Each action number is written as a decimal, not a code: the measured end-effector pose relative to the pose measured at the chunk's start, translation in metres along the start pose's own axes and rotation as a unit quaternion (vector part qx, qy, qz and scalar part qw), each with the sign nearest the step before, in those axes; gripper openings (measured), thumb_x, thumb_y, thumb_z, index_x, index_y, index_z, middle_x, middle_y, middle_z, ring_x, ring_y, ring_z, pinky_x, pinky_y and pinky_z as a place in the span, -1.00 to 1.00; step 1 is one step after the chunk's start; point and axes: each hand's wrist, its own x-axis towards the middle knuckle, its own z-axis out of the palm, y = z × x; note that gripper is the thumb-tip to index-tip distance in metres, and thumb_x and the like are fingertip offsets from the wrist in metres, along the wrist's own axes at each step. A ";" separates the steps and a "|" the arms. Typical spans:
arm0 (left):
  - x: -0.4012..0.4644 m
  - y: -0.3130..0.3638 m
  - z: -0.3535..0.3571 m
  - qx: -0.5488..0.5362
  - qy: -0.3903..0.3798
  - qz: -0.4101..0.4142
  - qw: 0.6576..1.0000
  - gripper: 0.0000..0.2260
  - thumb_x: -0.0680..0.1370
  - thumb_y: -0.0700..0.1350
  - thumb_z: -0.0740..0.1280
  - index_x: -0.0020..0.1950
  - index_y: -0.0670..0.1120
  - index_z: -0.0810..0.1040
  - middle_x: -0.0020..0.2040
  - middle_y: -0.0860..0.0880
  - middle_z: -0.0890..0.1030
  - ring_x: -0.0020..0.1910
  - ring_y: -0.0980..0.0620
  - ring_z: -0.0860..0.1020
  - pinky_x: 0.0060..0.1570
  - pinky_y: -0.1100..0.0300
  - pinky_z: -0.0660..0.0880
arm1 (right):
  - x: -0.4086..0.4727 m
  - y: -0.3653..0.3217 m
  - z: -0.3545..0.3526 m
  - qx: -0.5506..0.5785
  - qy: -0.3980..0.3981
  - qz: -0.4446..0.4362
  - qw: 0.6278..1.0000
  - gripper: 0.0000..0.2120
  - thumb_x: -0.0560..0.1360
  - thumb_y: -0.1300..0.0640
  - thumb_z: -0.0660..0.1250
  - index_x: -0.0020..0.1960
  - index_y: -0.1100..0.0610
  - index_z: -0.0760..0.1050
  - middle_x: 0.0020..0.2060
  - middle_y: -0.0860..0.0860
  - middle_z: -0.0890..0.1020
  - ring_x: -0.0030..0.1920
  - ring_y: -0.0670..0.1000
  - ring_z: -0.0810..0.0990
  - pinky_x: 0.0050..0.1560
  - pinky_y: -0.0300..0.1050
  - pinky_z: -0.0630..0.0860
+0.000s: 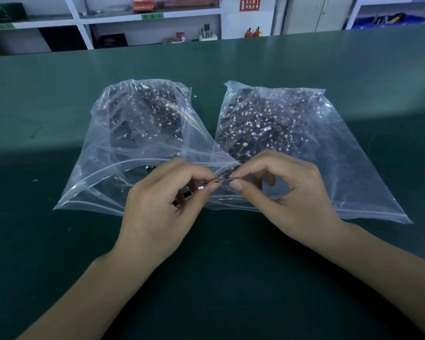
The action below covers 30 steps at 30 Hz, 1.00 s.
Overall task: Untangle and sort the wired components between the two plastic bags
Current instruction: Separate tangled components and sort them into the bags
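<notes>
On the dark green table (59, 241), two clear zip-seal plastic bags lie side by side, their near corners overlapping at the centre. The left clear plastic bag (123, 148), at about 11 o'clock from the hands, is crumpled and packed in its far half with a dark tangle of small black parts, thin brownish wires and many tiny white connectors; its near half is mostly flat film. The right clear plastic bag (329, 153), at about 1 o'clock, holds a similar dense mass, the white connectors speckled across it.

Above the overlapping corners, both hands hold one small wired component with thin yellow and dark wires (219, 180). The left hand (162, 212) pinches it with thumb and forefinger closed on the wire, a little white connector (200, 187) sticking out just beside those fingers. The right hand (287, 192) pinches the other end between thumb and forefinger, the remaining fingers curled loosely.

At 12 o'clock, beyond the table, stand white metal storage shelves (152, 18).
</notes>
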 end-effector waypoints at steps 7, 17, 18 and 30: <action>0.000 0.007 0.000 -0.043 0.014 -0.022 0.999 -0.96 0.61 -0.08 0.49 0.04 0.01 0.67 -0.06 0.15 0.65 -0.07 0.05 0.66 -0.16 0.28 0.53 | 0.001 -0.001 -0.001 -0.005 0.009 -0.010 1.000 -0.97 0.57 0.23 0.53 -0.01 0.18 0.70 -0.16 -0.02 0.69 -0.22 0.01 0.60 -0.14 -0.23 0.48; 0.000 0.009 0.000 -0.042 0.008 -0.019 0.999 -0.93 0.60 -0.15 0.48 0.04 0.00 0.64 -0.07 0.16 0.62 -0.08 0.09 0.64 -0.15 0.38 0.48 | 0.000 0.000 0.000 -0.005 0.004 0.001 1.000 -0.94 0.58 0.19 0.51 -0.02 0.18 0.67 -0.14 -0.06 0.68 -0.21 0.03 0.61 -0.16 -0.03 0.50; 0.000 0.008 0.000 -0.041 0.005 -0.018 0.999 -0.92 0.60 -0.17 0.47 0.04 0.00 0.64 -0.07 0.15 0.62 -0.07 0.08 0.64 -0.15 0.37 0.48 | -0.001 0.000 0.001 -0.004 0.002 0.002 1.000 -0.94 0.58 0.19 0.51 -0.02 0.18 0.67 -0.14 -0.07 0.67 -0.21 0.03 0.61 -0.16 -0.04 0.50; 0.001 0.007 -0.001 -0.020 -0.002 0.004 1.000 -0.92 0.59 -0.20 0.47 0.03 -0.03 0.65 -0.06 0.16 0.61 -0.05 0.08 0.63 -0.16 0.29 0.51 | 0.000 0.000 0.002 -0.006 -0.012 0.001 1.000 -0.94 0.59 0.19 0.49 -0.01 0.17 0.65 -0.14 -0.23 0.61 -0.21 -0.04 0.58 -0.14 -0.17 0.47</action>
